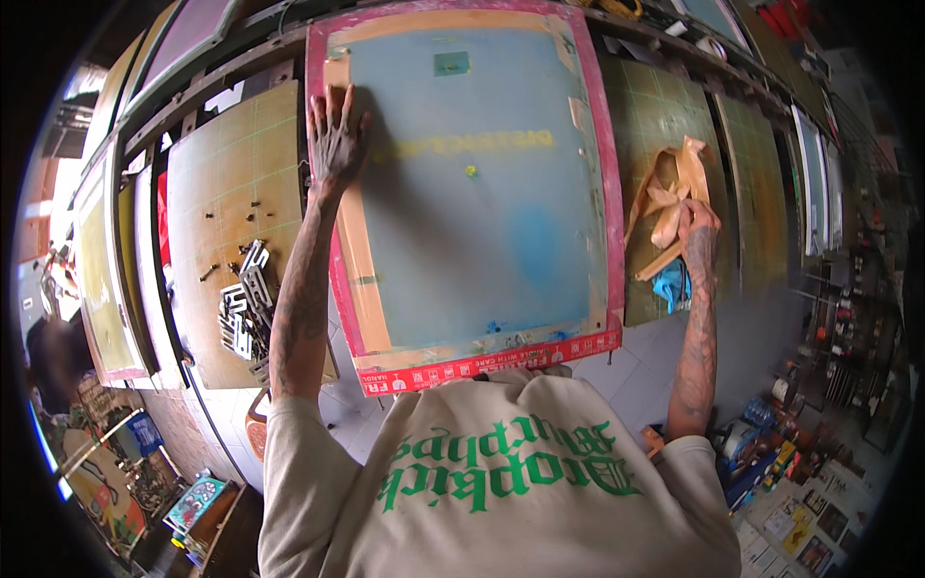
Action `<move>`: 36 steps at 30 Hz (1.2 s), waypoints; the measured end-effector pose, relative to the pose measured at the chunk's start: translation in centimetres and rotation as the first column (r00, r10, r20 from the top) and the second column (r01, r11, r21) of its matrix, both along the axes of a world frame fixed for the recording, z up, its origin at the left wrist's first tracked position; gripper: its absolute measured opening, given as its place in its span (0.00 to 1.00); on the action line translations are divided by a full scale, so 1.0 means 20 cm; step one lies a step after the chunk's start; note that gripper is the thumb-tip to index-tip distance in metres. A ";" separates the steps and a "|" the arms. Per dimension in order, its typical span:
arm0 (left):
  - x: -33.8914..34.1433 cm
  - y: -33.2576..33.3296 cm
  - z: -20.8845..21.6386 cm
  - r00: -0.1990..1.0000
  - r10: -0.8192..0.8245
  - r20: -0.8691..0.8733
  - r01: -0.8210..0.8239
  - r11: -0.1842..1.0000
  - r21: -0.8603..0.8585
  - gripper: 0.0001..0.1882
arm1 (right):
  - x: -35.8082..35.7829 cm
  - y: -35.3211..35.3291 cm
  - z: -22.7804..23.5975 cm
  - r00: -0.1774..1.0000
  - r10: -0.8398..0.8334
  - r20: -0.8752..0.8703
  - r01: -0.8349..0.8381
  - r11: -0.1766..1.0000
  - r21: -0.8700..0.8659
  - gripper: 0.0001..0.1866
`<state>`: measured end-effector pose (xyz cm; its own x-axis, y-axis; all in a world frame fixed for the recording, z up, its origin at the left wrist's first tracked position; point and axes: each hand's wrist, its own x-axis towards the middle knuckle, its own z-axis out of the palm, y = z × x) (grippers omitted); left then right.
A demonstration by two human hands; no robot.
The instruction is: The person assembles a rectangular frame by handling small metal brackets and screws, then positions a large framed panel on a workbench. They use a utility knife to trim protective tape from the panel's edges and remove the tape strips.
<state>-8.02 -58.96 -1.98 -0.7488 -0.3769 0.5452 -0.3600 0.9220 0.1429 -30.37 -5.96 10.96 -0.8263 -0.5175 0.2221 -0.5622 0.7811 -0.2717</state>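
Observation:
A large screen-printing frame with pink-red edges lies in front of me. Its grey-blue mesh carries faint yellow marks and a bluish stain. Strips of brown tape run along the inside of the frame. My left hand rests flat on the frame's upper left side, fingers stretched out over the tape there. To the right of the frame, my right hand pinches a crumpled, looped piece of brown tape, held over a greenish board. Just below that hand lies a crumpled blue cloth or plastic.
Metal brackets are piled on the board to my left, with several loose bolts nearby. Red-printed tape covers the frame's near edge. More framed screens stand at the left. Cluttered shelves line the right.

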 end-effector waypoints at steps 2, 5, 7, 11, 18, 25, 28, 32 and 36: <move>0.07 0.14 0.02 0.996 0.001 0.085 -0.007 0.998 0.065 0.30 | 0.03 0.02 0.00 0.998 -0.063 -0.018 0.063 0.998 -0.023 0.11; 0.27 0.33 0.06 0.993 -0.028 0.115 0.013 0.992 0.127 0.30 | 0.20 -0.10 -0.01 0.934 -0.116 0.338 0.175 0.973 -0.149 0.12; 0.37 0.45 0.09 0.985 -0.013 0.170 -0.013 0.988 0.154 0.30 | 0.39 -0.20 -0.09 0.915 0.066 0.398 0.079 0.938 -0.338 0.10; 0.52 0.62 0.09 0.977 -0.010 0.211 -0.040 0.973 0.229 0.32 | 0.63 -0.32 -0.29 0.941 0.079 0.330 -0.006 0.976 -0.216 0.10; 0.66 0.76 0.18 0.957 0.026 0.288 -0.096 0.968 0.232 0.32 | 0.70 -0.39 -0.47 0.988 0.012 0.151 0.032 0.958 -0.284 0.06; 0.64 0.76 0.15 0.959 0.040 0.281 -0.098 0.976 0.197 0.31 | 0.66 -0.39 -0.46 0.971 0.094 0.222 -0.033 0.964 -0.263 0.05; 0.66 0.77 0.20 0.956 0.053 0.288 -0.109 0.977 0.184 0.31 | 0.65 -0.40 -0.40 0.986 0.167 0.020 -0.154 0.945 -0.289 0.07; 0.65 0.77 0.18 0.961 0.036 0.274 -0.093 0.975 0.200 0.31 | 0.66 -0.40 -0.39 0.983 0.183 0.010 -0.180 0.977 -0.115 0.07; 0.69 0.77 0.19 0.959 0.059 0.278 -0.118 0.973 0.199 0.31 | 0.61 -0.41 -0.40 0.973 0.233 0.003 -0.232 0.971 0.058 0.07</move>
<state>5.80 -43.54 1.91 -0.8146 -0.5328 0.2292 -0.4907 0.8437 0.2176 -18.17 -14.16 2.99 -0.6810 -0.7073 0.1895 -0.7312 0.6432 -0.2272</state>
